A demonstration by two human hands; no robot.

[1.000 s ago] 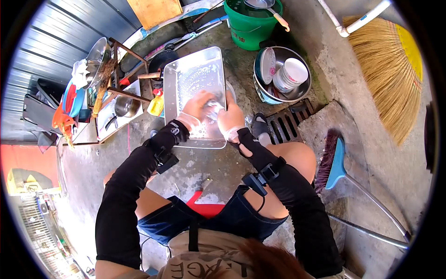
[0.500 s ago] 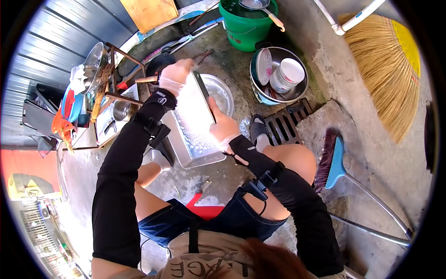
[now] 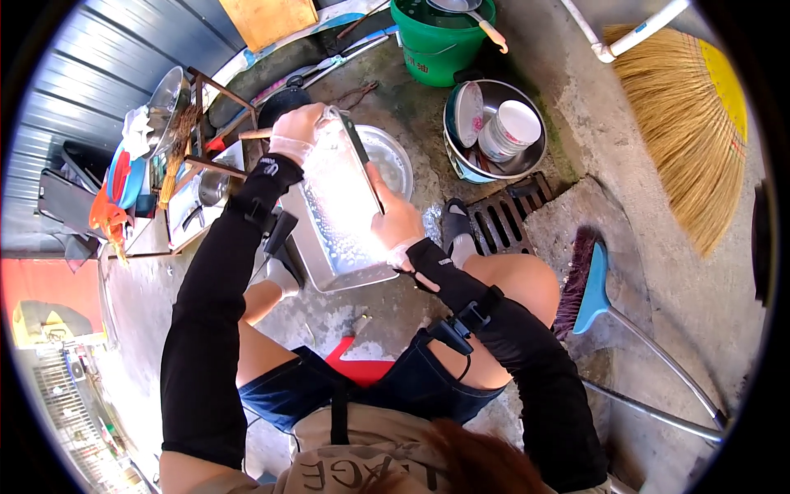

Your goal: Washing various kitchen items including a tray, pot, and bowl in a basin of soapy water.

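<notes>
Green bucket and steel basin stand beyond the tray the right grip clasps, left grip unclear

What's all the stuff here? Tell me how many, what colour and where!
metal tray: 1, silver, centre
basin: 1, pale, behind tray
bucket: 1, green, top
dipper: 1, orange-handled, on bucket
metal bowl: 1, silver, near bucket
small bowls: uncountable stack, white, in metal bowl
dish: 1, white, beside small bowls
grate: 1, dark, right
straw broom: 1, tan, upper right
blue broom: 1, blue, right
pipe: 1, white, top right
wooden board: 1, tan, top left
pan: 1, black, left of basin
pot: 1, silver, left
clutter: uncounted, mixed colours, left
sleeves: 2, black, arms
shorts: 1, dark blue, bottom
left grip: 1, black-sleeved, near tray's far end
right grip: 1, black-sleeved, tray's right edge
</notes>
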